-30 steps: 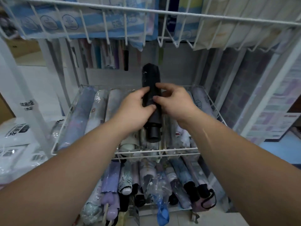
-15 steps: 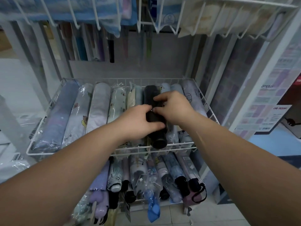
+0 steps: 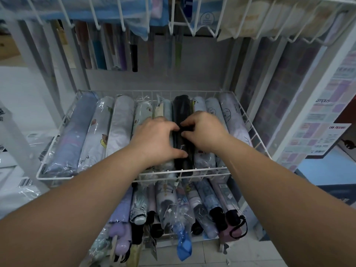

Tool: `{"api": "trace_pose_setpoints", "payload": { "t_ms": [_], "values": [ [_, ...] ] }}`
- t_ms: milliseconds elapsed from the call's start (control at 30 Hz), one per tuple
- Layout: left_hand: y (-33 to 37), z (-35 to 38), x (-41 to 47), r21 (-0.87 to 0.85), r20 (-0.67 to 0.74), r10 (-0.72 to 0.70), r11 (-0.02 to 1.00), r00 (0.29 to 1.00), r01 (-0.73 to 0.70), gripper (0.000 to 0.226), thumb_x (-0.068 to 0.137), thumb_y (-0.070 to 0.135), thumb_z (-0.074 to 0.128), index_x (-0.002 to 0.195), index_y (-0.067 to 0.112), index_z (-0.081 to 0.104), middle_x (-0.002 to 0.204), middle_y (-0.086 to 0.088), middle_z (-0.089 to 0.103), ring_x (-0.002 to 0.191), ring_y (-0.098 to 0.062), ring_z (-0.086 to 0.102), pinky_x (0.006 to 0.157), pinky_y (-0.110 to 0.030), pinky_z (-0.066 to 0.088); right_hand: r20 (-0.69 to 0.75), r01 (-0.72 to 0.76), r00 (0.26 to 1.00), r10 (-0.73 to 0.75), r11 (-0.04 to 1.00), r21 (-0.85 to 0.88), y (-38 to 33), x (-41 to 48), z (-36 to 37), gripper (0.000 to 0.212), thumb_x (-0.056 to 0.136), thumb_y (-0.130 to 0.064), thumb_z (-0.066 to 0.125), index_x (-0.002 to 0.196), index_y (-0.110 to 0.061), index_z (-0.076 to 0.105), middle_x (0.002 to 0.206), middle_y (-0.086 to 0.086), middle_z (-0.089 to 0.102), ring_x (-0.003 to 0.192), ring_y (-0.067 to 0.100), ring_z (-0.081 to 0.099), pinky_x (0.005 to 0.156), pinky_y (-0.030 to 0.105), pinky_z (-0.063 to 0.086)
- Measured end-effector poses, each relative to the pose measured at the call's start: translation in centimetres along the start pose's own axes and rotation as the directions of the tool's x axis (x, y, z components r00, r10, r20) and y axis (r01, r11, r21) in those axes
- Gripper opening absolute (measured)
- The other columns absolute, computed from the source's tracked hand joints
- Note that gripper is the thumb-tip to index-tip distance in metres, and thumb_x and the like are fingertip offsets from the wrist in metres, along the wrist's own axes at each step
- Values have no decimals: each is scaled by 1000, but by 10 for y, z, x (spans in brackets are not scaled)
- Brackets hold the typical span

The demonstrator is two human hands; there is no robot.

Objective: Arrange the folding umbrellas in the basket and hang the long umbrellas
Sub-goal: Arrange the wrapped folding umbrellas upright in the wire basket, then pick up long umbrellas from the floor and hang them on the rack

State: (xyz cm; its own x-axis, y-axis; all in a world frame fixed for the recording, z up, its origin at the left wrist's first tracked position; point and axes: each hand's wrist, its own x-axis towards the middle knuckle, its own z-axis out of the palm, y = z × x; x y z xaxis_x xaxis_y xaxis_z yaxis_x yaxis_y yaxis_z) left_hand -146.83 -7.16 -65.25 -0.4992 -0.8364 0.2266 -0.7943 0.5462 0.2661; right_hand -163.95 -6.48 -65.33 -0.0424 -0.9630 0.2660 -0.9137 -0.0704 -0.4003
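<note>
nearest the camera, two bare forearms reach forward from the bottom corners. under them a lower row of folding umbrellas (image 3: 173,205) lies packed side by side, handles toward the viewer, many in clear plastic sleeves. above that is the white wire basket (image 3: 57,177), filled with a row of pale folding umbrellas (image 3: 121,122) lying lengthwise, front to back. the black folding umbrella (image 3: 182,108) lies in this row, right of centre, wedged between a grey-green one on its left and a light patterned one on its right, its far end near the basket's back wall. the left hand (image 3: 154,139) is curled over its left side, fingertips on top and thumb along its flank. the right hand (image 3: 202,132) is curled over its right side, fingertips pinching the dark fabric, almost meeting the left fingertips. behind the basket, long umbrellas (image 3: 100,53) hang upright against a grey back panel, and over them an upper wire rack (image 3: 179,26) holds bagged goods.
</note>
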Motion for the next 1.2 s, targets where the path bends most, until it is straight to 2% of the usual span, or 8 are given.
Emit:
{"api": "trace_pose_setpoints", "payload": {
  "t_ms": [133, 233, 367, 500, 633, 867, 967, 1200],
  "values": [
    [-6, 8, 0, -7, 79, 38, 999, 996, -37, 94, 66, 81, 61, 147, 34, 48, 161, 3, 33, 148, -25, 26, 120, -46, 24, 54, 47, 998, -36, 974, -222, 2, -12, -5, 40, 88, -46, 67, 127, -44, 64, 130, -9, 64, 130, 26, 43, 107, 42, 37],
    [-11, 15, -1, -10, 54, -36, 999, 998, 36, 71, 88, 76, 42, 150, 42, 40, 169, 3, 14, 155, -24, 10, 124, -53, 8, 109, 50, 994, -28, 978, -204, 7, -17, -13, 35, 87, -51, 67, 122, -44, 67, 127, -11, 65, 132, 24, 40, 106, 40, 33],
    [-18, 18, 1, 88, 107, -33, 996, 994, 23, 53, 100, 58, 36, 151, 46, 35, 170, 3, 3, 155, -28, 10, 122, -60, 8, 35, 87, 996, -82, 979, -182, 6, -13, -9, 38, 90, -51, 62, 127, -40, 64, 136, -6, 57, 134, 27, 42, 111, 45, 34],
    [-19, 20, -3, 171, 117, -13, 985, 993, -7, 54, 101, 57, 33, 153, 45, 28, 170, 4, 0, 153, -28, 11, 121, -58, 12, 194, 78, 980, -33, 971, -228, 4, -6, 5, 61, 97, -52, 51, 153, -39, 32, 166, -6, 20, 153, 28, 12, 121, 55, 18],
    [-20, 18, -4, 222, 127, -18, 975, 992, -11, 58, 98, 63, 29, 153, 46, 24, 170, 6, -1, 151, -27, 16, 117, -53, 19, 240, 83, 971, -22, 965, -249, 5, -6, 4, 63, 99, -51, 48, 156, -39, 25, 167, -8, 14, 155, 24, 6, 122, 53, 16],
    [6, 4, -13, 118, 6, 31, 992, 1000, -31, 66, 93, 66, 37, 151, 34, 36, 162, -6, 30, 145, -32, 29, 116, -48, 29, 56, 111, 992, -110, 993, -30, 9, -29, -14, 60, 96, -43, 58, 152, -30, 39, 159, 7, 37, 149, 27, 29, 121, 40, 24],
    [36, 7, -23, 19, -78, 190, 982, 979, -189, 79, 81, 72, 29, 142, 27, 49, 154, -9, 42, 139, -35, 39, 112, -53, 36, -102, 134, 986, -133, 991, -3, 21, -77, -33, 48, 96, -32, 61, 141, -20, 55, 145, 9, 53, 136, 23, 46, 112, 26, 30],
    [129, 47, -34, -157, -215, 498, 831, 840, -533, 51, 87, 53, 53, 121, 16, 64, 129, -8, 60, 117, -34, 56, 100, -46, 42, -260, -36, 965, 38, 999, 13, 91, -193, -81, 31, 98, -18, 59, 128, -16, 66, 129, 1, 62, 122, 17, 56, 102, 29, 44]
  ]
}}
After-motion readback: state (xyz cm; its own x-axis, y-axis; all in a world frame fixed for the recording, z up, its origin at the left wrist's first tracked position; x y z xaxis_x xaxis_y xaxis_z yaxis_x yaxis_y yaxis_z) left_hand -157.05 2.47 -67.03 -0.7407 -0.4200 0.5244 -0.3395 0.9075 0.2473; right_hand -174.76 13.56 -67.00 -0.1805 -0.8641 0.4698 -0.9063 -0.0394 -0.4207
